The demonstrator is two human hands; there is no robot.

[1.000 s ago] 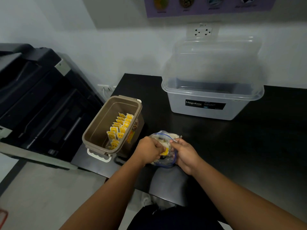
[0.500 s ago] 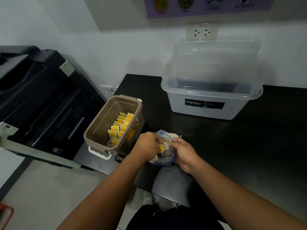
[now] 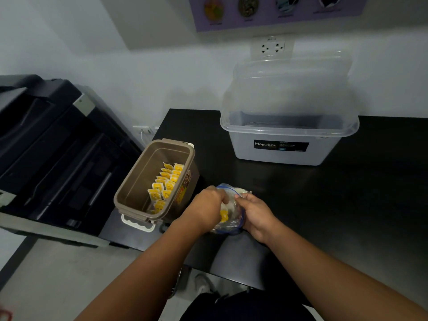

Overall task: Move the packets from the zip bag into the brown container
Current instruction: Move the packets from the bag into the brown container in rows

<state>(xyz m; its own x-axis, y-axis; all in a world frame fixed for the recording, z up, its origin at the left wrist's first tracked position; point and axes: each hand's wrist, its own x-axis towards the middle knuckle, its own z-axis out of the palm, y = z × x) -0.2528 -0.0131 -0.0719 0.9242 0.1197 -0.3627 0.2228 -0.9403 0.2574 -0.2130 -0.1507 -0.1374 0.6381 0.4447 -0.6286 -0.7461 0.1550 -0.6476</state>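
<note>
Gripping zip bag [image 3: 231, 205] with hands [image 3: 254, 212], mouth up, packets [image 3: 165, 181] upright in brown container [image 3: 136, 179]

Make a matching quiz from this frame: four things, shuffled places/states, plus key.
1 zip bag
2 brown container
3 clear box
4 printer

a off the table, to its left
b holds rows of packets
c gripped by the right hand
d at the wall, under the socket

Pairs: 1-c, 2-b, 3-d, 4-a
</note>
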